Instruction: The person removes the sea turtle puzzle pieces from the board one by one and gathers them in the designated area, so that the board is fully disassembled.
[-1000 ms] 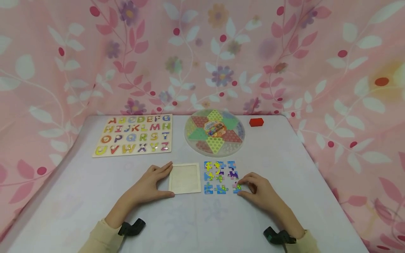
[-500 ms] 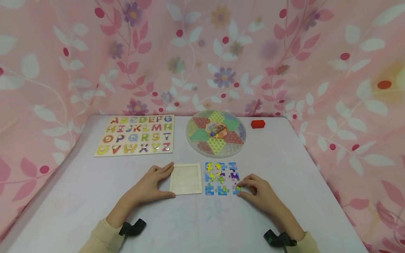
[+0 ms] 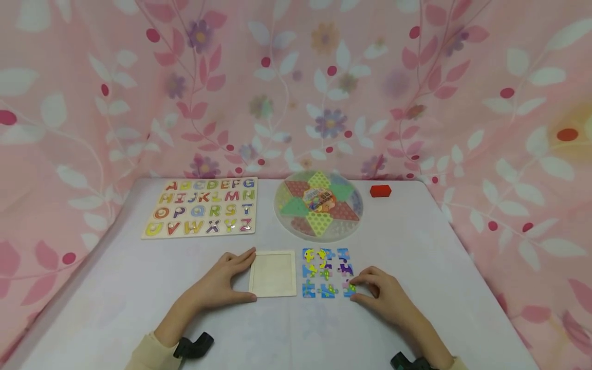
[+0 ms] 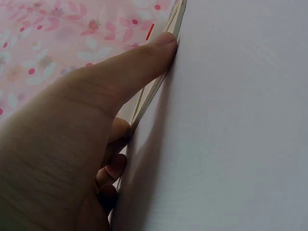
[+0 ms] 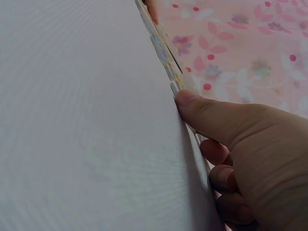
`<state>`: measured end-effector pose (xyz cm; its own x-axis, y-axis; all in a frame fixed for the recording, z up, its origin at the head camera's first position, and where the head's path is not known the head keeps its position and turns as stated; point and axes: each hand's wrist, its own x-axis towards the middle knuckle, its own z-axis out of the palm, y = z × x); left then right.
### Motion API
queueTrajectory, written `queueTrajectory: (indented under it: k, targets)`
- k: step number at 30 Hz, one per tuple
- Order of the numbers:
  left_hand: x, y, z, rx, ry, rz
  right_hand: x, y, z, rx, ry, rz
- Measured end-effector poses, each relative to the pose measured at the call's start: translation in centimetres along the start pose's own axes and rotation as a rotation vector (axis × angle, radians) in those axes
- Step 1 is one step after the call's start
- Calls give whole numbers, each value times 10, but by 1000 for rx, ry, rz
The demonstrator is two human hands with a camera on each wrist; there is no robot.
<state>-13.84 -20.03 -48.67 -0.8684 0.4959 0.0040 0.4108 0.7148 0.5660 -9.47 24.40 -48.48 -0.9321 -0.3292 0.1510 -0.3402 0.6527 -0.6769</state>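
My left hand (image 3: 222, 285) holds a square wooden puzzle tray (image 3: 273, 296) by its left side, thumb at the near corner and fingertips at the far one. In the left wrist view, the thumb (image 4: 144, 60) lies along the tray's near edge. To the tray's right, several jigsaw pieces (image 3: 328, 291) lie in loose rows, blue with yellow and purple pictures. My right hand (image 3: 386, 295) pinches the near-right puzzle piece (image 3: 347, 292) between thumb and forefinger, partly covering it. In the right wrist view, the thumb (image 5: 207, 113) touches that piece's edge.
Behind the hands, a wooden alphabet board (image 3: 201, 208) lies at the left and a round Chinese checkers set (image 3: 319, 231) in the middle. A small red block (image 3: 380, 191) sits at the back right. Pink floral cloth (image 3: 296, 87) hangs behind the white table (image 3: 296, 339).
The head view has tilted up a little, so the table and everything on it appear lower. Both hands keep their places on the tray and the piece.
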Motion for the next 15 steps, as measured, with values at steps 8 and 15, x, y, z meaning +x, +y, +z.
queueTrajectory:
  k: [8, 15]
  targets:
    - [-3, 0, 1, -3, -1, 29, -2, 0, -2, 5, 22, -58]
    - [-4, -5, -1, -40, 10, 42, -1, 1, -3, -20, -24, -3]
